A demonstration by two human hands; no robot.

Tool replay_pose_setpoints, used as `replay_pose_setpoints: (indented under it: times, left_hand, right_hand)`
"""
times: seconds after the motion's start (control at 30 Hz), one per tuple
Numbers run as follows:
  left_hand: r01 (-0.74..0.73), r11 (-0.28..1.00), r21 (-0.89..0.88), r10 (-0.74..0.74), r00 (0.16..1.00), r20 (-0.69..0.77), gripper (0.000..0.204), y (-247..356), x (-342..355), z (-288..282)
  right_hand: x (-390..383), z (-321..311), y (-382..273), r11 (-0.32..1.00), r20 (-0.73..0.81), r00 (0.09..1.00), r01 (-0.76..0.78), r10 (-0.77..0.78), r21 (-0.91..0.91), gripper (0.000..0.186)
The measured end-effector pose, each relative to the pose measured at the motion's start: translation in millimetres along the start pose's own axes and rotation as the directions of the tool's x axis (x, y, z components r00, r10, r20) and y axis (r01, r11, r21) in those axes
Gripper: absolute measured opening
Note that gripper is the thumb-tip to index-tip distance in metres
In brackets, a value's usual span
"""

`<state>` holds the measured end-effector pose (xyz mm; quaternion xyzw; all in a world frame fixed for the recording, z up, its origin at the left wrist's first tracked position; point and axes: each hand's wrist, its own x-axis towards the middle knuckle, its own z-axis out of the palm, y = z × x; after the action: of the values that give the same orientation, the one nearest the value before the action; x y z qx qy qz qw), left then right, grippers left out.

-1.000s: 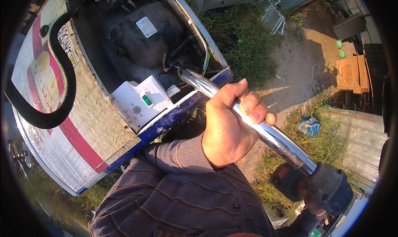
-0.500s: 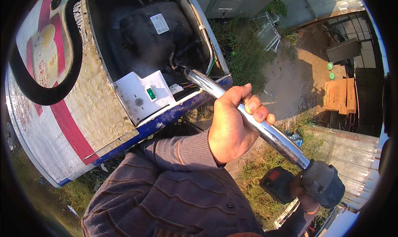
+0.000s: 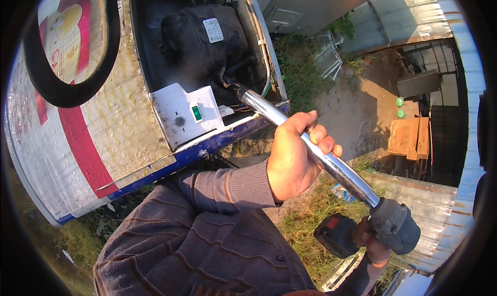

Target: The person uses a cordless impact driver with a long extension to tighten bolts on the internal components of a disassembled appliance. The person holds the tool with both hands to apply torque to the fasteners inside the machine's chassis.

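Note:
My left hand (image 3: pixel 296 159) is wrapped round the long chrome tube (image 3: pixel 336 166) of a cordless power tool. My right hand (image 3: pixel 374 245) grips the tool's handle at the lower right, between its black body (image 3: pixel 396 226) and a black battery pack (image 3: pixel 335 235). The tube slants up and left, its dark tip (image 3: pixel 239 89) close to a bent copper-coloured pipe (image 3: pixel 224 78) beside a black compressor (image 3: pixel 204 37). Whether the tip touches the pipe I cannot tell. The compressor sits in the open bay of a white, red-striped appliance cabinet (image 3: pixel 129 135).
A white bracket with a green switch (image 3: pixel 195 113) covers the bay's near corner, with wires beside it. A thick black hose (image 3: pixel 72 97) loops over the cabinet. Grass (image 3: pixel 297 63), cardboard boxes (image 3: pixel 406 138) and corrugated metal sheets (image 3: pixel 429 16) lie beyond, to the right.
The view has shifted a little, so the cabinet sits slightly farther right. Both hands keep their holds, and the tool's tip stays by the pipe. Haze round the compressor looks thinner.

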<state>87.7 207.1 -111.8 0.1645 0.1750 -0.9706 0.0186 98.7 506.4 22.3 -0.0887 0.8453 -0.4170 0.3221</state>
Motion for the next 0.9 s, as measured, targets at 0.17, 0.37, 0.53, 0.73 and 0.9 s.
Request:
replay_pose_setpoints:
  times: [0.17,0.37,0.53,0.73,0.9]
  left_hand:
    - [0.009,1.000,-0.016,-0.009,1.000,-0.019,0.028,-0.3,-0.3,1.7]
    - [0.001,1.000,0.014,0.000,1.000,-0.023,0.029,-0.7,-0.5,0.6]
    - [0.012,1.000,0.002,-0.012,1.000,-0.011,0.030,-1.2,2.6,-0.2]
    - [0.023,1.000,-0.002,-0.023,1.000,-0.008,0.030,-1.3,4.5,-0.5]
    - [0.015,1.000,0.001,-0.015,1.000,-0.013,0.028,-1.2,4.2,0.3]
  right_hand:
    - [2.9,2.9,1.0,0.996,0.007,0.999,0.030,-0.031,0.085,0.031]
    - [1.8,8.8,2.6,0.998,-0.027,1.000,0.005,-0.003,0.063,0.040]
    - [5.0,7.2,1.0,0.996,-0.024,1.000,0.000,0.002,0.091,0.041]
    - [7.4,6.1,-1.7,0.997,-0.017,1.000,0.009,-0.007,0.079,0.039]
    - [7.8,2.1,-1.7,0.998,-0.016,0.999,0.043,-0.043,0.039,0.037]
